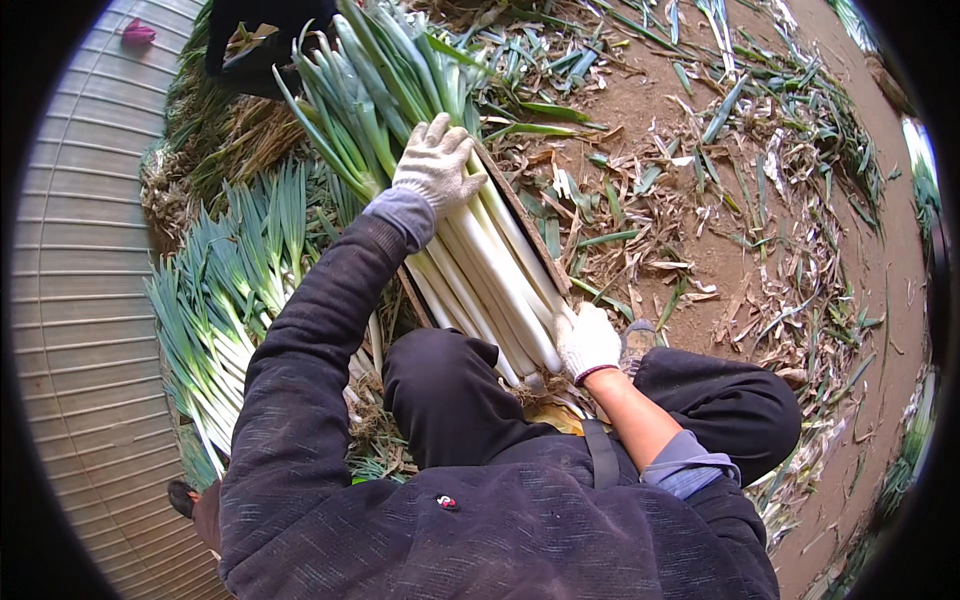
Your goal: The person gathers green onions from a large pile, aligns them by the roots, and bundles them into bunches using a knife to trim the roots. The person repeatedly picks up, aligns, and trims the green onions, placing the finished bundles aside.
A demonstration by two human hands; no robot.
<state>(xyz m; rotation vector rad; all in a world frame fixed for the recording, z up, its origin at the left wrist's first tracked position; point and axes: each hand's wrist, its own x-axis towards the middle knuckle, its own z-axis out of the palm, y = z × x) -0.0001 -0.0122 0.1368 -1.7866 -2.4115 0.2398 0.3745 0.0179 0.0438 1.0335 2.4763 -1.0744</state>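
A thick bundle of Welsh onions [480,262] lies slanting in front of me in a shallow trough with a wooden side board [525,214]. Its white stalks and roots point towards me, and the green leaves [390,82] reach away. My left hand [439,166], in a knitted glove, lies over the bundle where white turns to green, its fingers curved on the stalks. At the root end, my right hand [589,341], also gloved, holds the outermost stalk on the right beside the board's near end; its fingertips are partly hidden.
More Welsh onions [225,322] are piled at my left, next to a ribbed translucent sheet [97,285]. Leaf trimmings and dry husks [675,255] cover the soil at right. A dark object [262,45] stands beyond the leaves. My knees [450,390] flank the trough's near end.
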